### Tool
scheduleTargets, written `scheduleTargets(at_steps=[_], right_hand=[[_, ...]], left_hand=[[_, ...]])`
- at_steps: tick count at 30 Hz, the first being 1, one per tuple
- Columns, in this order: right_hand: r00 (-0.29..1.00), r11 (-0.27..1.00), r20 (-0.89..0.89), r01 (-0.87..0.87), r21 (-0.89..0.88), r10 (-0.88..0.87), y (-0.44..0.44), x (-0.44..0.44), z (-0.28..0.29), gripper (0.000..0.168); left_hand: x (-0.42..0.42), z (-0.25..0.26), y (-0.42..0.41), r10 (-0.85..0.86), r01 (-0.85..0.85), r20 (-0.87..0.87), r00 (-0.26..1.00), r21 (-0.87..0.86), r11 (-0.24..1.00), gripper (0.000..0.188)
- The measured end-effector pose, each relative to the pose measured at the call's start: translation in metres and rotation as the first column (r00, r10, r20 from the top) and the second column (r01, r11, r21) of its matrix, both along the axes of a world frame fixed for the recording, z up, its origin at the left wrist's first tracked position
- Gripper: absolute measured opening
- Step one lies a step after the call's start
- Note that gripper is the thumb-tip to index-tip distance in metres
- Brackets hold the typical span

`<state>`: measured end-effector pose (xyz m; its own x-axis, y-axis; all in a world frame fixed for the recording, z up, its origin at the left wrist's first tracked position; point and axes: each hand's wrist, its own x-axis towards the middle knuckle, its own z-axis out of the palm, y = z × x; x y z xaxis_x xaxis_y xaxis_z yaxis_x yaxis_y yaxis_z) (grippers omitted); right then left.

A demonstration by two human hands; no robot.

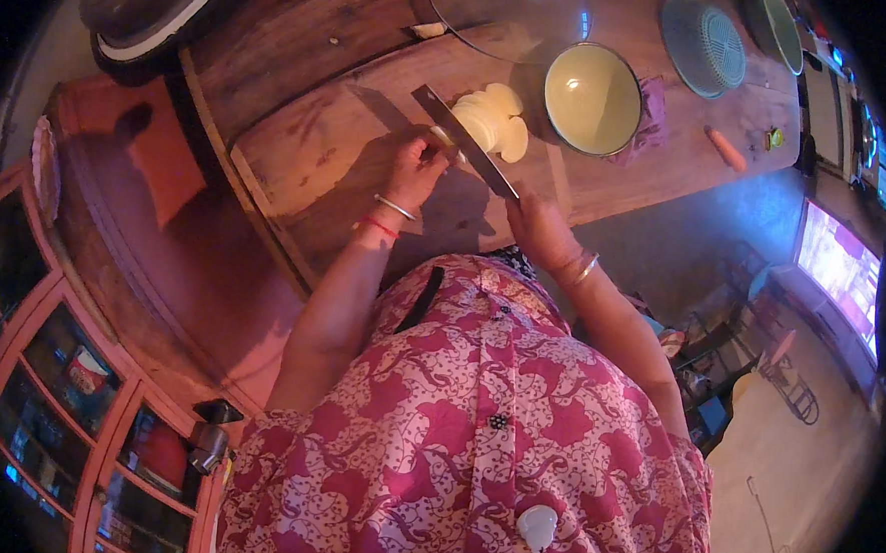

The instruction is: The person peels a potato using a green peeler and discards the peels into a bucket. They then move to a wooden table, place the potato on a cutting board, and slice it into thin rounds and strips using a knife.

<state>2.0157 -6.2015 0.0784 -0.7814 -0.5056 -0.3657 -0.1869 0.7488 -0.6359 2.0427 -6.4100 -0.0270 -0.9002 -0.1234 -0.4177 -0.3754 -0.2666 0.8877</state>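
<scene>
My right hand (541,230) grips the handle end of a wide-bladed knife (469,143), which slants up and left over the wooden table (591,183). Left of the blade, my left hand (418,171) pinches a small pale end piece (448,143), seemingly of the same vegetable as the slices. Thin, pale yellow round slices (500,122), perhaps potato, lie overlapped just right of the blade, on the wood. A cream-coloured bowl with a dark rim (593,99) stands right of the slices; its inside shows nothing in it.
A glass lid (502,17) lies beyond the slices. Under the bowl's right side is a purple cloth (651,122). Farther right are a teal plastic basket (718,54), a carrot (725,149) and a small green item (774,138). A glass-fronted cabinet (133,380) stands at left.
</scene>
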Motion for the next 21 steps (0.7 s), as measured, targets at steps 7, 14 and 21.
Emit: scheduleTargets(at_steps=[7, 14, 21], right_hand=[[0.998, 0.999, 0.052, -0.034, -0.004, 0.035, 0.011, -0.001, 0.018, 0.011], [0.999, 0.996, 0.038, -0.022, 0.082, 0.019, 0.006, 0.007, -0.029, 0.012], [0.999, 1.0, 0.032, 0.026, 0.008, -0.026, 0.002, 0.008, 0.001, 0.011]], left_hand=[[-0.003, 0.009, -0.001, -0.038, 0.038, -0.011, 0.999, -0.012, 0.999, 0.008], [-0.003, 0.006, 0.001, -0.024, 0.026, 0.037, 0.999, -0.042, 0.999, 0.014], [0.001, 0.0, 0.0, -0.022, 0.023, 0.022, 1.0, -0.051, 0.998, 0.015]])
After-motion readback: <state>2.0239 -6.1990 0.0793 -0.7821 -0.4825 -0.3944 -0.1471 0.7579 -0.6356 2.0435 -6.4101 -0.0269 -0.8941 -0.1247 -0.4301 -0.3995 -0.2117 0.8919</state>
